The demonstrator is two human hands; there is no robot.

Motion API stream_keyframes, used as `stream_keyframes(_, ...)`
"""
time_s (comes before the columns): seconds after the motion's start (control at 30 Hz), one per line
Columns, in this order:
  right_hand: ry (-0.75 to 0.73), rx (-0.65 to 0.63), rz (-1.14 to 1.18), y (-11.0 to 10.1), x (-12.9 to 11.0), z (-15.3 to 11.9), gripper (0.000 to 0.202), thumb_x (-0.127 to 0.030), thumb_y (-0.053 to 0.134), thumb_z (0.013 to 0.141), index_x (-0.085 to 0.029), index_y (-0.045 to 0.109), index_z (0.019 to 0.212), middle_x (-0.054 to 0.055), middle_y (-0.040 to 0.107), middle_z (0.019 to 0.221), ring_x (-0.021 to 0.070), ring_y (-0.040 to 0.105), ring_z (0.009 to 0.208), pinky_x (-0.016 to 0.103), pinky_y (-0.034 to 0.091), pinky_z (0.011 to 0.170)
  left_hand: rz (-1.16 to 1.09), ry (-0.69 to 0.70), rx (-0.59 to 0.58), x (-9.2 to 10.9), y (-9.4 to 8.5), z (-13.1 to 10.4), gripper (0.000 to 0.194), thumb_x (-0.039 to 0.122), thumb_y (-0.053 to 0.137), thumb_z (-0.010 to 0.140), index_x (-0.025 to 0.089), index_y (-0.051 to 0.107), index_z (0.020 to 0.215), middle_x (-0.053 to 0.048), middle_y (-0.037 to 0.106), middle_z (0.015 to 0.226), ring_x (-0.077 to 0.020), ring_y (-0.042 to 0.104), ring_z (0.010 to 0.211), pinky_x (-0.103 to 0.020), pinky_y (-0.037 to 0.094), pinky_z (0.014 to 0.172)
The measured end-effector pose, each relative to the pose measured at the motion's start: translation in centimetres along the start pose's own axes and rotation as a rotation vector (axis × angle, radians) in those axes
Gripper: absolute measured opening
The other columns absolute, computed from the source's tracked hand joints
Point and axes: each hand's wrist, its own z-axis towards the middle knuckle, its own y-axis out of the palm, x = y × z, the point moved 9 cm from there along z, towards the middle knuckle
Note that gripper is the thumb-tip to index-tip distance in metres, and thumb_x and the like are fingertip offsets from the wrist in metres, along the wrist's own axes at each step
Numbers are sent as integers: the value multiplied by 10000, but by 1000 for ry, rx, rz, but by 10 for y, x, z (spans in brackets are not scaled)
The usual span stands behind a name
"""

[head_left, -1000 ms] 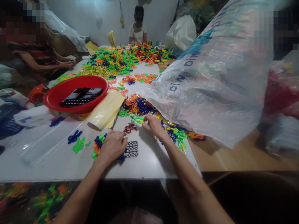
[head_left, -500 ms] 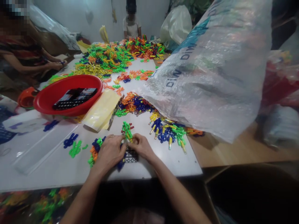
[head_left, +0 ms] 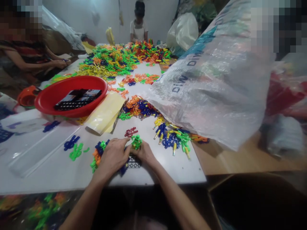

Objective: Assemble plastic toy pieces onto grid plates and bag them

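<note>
My right hand [head_left: 144, 152] is closed on a small green plastic figure [head_left: 136, 142], which stands up above the fingers. My left hand [head_left: 115, 155] lies close beside it, fingers bent together; what they pinch is hidden. Under both hands is a black plastic grid [head_left: 134, 162], partly covered by them. Just beyond the fingertips lies a dark red plastic piece [head_left: 131, 132]. Orange, blue and green pieces [head_left: 97, 156] are heaped against the outer side of my left hand.
A red basin [head_left: 72, 111] holding dark printed packs stands at left, with a yellow sheet [head_left: 105, 115] beside it. A large white sack [head_left: 211, 95] leans over the right. Blue, green and yellow pieces [head_left: 170, 135] lie near it. Two people sit around the table's far parts.
The green figure has tipped toward me and shifted slightly right and lower with my right hand, uncovering the dark red piece. My left hand has stayed nearly in place.
</note>
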Motion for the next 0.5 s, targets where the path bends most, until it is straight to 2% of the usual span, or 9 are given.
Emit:
stream_keyframes(0.1,18,-26,18,7,2,0,138,-282,582,739,-156,567,686,-32,551,622,112,451,583,212,352,539,-1,-12,11,0,-3,0,357,341,431,914,154,627,1147,-91,709,1018,-245,621,965,-380,446,920)
stream_keyframes(0.2,-49,-14,-67,16,4,-3,97,-216,514,766,-160,570,710,-11,580,656,123,471,602,220,372,559,15,0,3,3,-4,-1,403,427,440,912,150,625,1140,-102,708,970,-251,624,938,-387,447,909)
stream_keyframes(0.3,-175,-38,-230,21,3,-11,112,-188,466,793,-175,577,782,14,608,750,138,505,653,232,406,615,16,11,2,6,-5,-3,500,516,474,878,140,604,1180,-118,704,988,-269,622,944,-400,451,898)
stream_keyframes(0.4,-223,-101,-423,27,6,-15,116,-216,468,824,-183,576,851,29,611,806,149,527,670,246,423,646,8,48,13,12,-3,-1,566,568,504,840,146,587,1208,-126,699,1028,-285,618,974,-405,450,897)
stream_keyframes(0.5,-226,-155,-621,41,5,-6,151,-228,477,848,-170,578,943,57,630,891,175,565,743,264,430,683,47,69,29,13,-1,8,478,478,483,868,148,587,1197,-131,678,1106,-285,620,989,-415,431,918)
